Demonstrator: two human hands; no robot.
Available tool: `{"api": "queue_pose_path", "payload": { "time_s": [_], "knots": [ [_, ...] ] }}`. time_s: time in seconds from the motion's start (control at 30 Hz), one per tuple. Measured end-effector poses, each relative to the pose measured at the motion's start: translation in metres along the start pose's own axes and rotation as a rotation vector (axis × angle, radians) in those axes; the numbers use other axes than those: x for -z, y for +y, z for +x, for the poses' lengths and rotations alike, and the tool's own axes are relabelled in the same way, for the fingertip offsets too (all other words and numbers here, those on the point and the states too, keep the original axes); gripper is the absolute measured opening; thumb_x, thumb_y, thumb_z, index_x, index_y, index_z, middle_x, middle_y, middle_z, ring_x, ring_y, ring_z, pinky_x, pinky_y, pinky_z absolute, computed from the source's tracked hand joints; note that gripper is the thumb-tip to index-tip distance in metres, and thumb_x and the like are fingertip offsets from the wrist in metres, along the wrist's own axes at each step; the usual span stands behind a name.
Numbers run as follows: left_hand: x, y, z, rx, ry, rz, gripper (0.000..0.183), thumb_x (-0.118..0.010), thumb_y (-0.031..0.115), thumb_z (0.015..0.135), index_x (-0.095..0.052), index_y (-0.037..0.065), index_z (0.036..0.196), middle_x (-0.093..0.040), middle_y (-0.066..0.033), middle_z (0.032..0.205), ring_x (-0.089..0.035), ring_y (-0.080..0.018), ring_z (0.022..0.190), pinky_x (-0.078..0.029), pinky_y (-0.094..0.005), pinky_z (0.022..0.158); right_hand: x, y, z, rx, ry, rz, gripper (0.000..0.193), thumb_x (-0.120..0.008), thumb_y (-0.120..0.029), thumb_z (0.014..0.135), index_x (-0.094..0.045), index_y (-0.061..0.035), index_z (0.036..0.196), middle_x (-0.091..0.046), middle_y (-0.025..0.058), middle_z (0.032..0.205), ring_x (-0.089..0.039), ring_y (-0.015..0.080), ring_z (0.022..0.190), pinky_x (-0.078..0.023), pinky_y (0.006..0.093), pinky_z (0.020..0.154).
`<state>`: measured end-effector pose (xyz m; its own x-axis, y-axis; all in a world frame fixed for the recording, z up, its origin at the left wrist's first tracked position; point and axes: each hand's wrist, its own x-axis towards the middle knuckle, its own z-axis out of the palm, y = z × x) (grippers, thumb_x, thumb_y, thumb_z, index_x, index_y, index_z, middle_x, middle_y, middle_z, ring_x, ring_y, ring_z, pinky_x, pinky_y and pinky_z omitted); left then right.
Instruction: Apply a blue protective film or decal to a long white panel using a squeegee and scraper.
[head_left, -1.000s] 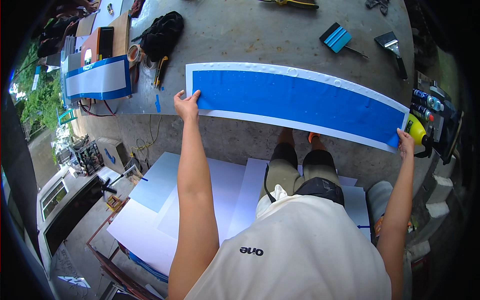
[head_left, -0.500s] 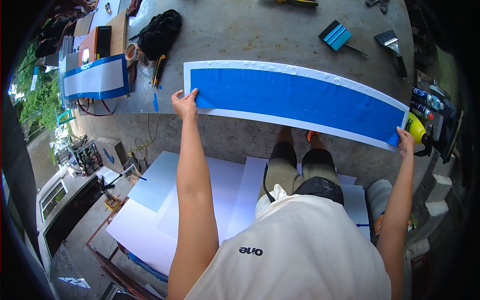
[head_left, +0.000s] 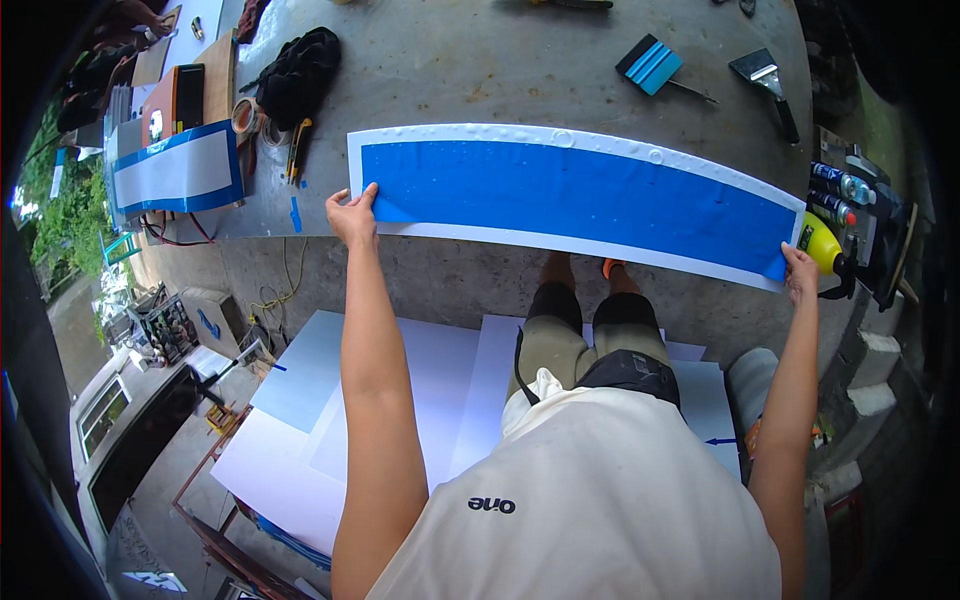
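Observation:
A long blue film sheet (head_left: 560,195) with a white border lies across the near edge of a grey metal table (head_left: 480,60). Its near side juts out past the table, and small drops or bubbles dot the film and the far border. At the near left corner, my left hand (head_left: 352,212) pinches the blue film between thumb and fingers. My right hand (head_left: 800,272) grips the near right corner the same way, with the film bent a little there. Both arms are stretched forward, hands wide apart.
A blue squeegee (head_left: 650,65), a wide scraper (head_left: 770,85) and a yellow-black cutter knife (head_left: 298,150) lie on the table. Left stand tape rolls (head_left: 245,115) and a blue-bordered white panel (head_left: 180,172). A yellow spray bottle (head_left: 822,245) is right. White sheets (head_left: 400,400) lie behind me.
The whole scene has shifted slightly left in view. Both hands still hold the same corners, and the sheet has not visibly moved on the table.

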<state>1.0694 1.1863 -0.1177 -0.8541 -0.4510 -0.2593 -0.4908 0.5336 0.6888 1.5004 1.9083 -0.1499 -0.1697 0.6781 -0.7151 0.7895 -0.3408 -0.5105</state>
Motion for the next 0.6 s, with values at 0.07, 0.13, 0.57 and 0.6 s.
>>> {"api": "queue_pose_path", "payload": {
  "time_s": [0.07,0.13,0.57,0.6],
  "knots": [
    [-0.002,-0.001,0.0,0.0,0.014,0.03,0.06,-0.09,0.011,0.069,-0.05,0.0,0.114,-0.069,-0.0208,0.098,-0.068,-0.0252,0.089,-0.055,-0.0359,0.083,0.002,-0.002,-0.001,-0.001,0.002,-0.016,0.03,-0.08,-0.026,0.083,-0.067,-0.0037,0.1,-0.066,-0.0009,0.079,-0.059,0.0085,0.062,-0.046,0.0231,0.057],
    [-0.003,0.0,-0.001,-0.004,0.021,0.035,0.06,-0.09,0.012,0.069,-0.051,0.0,0.113,-0.069,-0.0208,0.098,-0.068,-0.0252,0.089,-0.055,-0.0357,0.083,0.003,-0.002,-0.001,-0.003,0.001,-0.028,0.03,-0.08,-0.026,0.084,-0.067,-0.0036,0.1,-0.066,-0.0008,0.079,-0.058,0.0085,0.062,-0.047,0.023,0.057],
    [0.002,0.009,-0.002,0.015,0.027,0.078,0.059,-0.091,0.014,0.067,-0.054,-0.002,0.111,-0.07,-0.0193,0.096,-0.068,-0.0249,0.089,-0.055,-0.0353,0.08,-0.002,-0.004,-0.005,0.002,0.018,-0.004,0.028,-0.079,-0.024,0.084,-0.066,-0.0038,0.098,-0.065,-0.0007,0.077,-0.058,0.0093,0.06,-0.046,0.0233,0.054],
    [0.003,0.009,-0.003,0.018,0.026,0.072,0.059,-0.091,0.014,0.067,-0.054,-0.002,0.111,-0.07,-0.0193,0.096,-0.068,-0.0249,0.089,-0.055,-0.0353,0.08,-0.003,-0.004,-0.004,-0.003,0.009,-0.011,0.028,-0.079,-0.025,0.084,-0.066,-0.0039,0.098,-0.064,-0.0011,0.076,-0.057,0.009,0.059,-0.045,0.0233,0.053]
  ]
}}
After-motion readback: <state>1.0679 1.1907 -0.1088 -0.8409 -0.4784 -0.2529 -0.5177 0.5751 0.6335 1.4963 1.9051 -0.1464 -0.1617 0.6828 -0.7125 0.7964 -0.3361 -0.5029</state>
